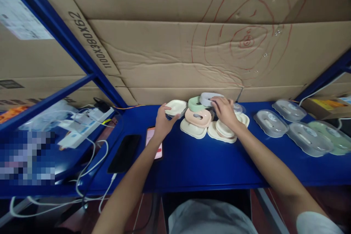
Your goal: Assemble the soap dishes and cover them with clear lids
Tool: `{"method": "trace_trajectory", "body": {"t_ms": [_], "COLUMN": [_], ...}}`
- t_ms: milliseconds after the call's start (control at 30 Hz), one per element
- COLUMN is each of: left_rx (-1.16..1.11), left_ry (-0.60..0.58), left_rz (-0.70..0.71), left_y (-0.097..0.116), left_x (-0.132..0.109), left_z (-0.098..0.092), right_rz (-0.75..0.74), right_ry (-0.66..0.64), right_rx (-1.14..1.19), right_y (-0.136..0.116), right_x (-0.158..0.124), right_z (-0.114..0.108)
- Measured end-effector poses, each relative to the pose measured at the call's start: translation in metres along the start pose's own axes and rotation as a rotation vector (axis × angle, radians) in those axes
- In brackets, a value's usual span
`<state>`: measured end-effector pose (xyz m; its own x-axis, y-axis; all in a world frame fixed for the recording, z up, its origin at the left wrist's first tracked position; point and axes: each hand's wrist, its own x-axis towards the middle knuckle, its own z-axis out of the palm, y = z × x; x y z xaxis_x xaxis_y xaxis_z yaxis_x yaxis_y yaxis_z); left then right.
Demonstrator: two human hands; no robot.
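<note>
My left hand (164,120) is closed round the side of a cream soap dish (176,107), held just left of a pile of similar parts. My right hand (225,109) reaches over the pile, its fingers gripping a pale grey slotted dish part (207,98) at the back. Beside that lies a green slotted part (194,104), and a peach slotted part (197,117) sits in front of it. Cream dish pieces (193,129) lie under and around them, with more cream pieces (223,131) below my right wrist. A clear lid (239,108) is partly hidden behind my right hand.
Several soap dishes with clear lids (309,139) stand at the right. On the left are a phone with a lit screen (158,153), a dark phone (124,153), a power strip (85,128) and white cables (94,157). A cardboard wall (164,55) closes off the back.
</note>
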<state>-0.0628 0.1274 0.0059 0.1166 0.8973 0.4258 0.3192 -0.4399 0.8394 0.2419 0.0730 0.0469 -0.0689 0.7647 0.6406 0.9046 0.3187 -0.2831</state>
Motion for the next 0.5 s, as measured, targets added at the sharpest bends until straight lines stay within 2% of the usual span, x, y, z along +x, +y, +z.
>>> {"method": "trace_trajectory", "body": {"t_ms": [67,167,233,367,433,500], "left_rx": [0.093,0.212,0.255,0.345,0.390,0.406], "left_ry": [-0.031,-0.102,-0.135,-0.167,-0.158,-0.138], "left_rz": [0.005,0.016,0.018,0.071,0.106,0.138], "left_y": [-0.004,-0.006,-0.007,-0.007,-0.006,-0.004], "left_x": [-0.001,-0.004,-0.006,-0.008,-0.010,-0.011], "left_z": [0.001,0.003,0.004,0.004,0.005,0.005], "right_rz": [-0.017,0.022,0.133,0.545,0.629,0.628], "right_ry": [-0.045,-0.118,-0.174,-0.187,-0.198,-0.206], "right_rx": [-0.040,-0.200,-0.340,-0.572,-0.582,-0.530], "right_y": [0.001,0.021,0.049,0.110,0.131,0.143], "right_x": [-0.004,-0.021,-0.042,-0.103,-0.128,-0.141], "right_z": [-0.006,-0.038,-0.066,-0.107,-0.116,-0.119]}}
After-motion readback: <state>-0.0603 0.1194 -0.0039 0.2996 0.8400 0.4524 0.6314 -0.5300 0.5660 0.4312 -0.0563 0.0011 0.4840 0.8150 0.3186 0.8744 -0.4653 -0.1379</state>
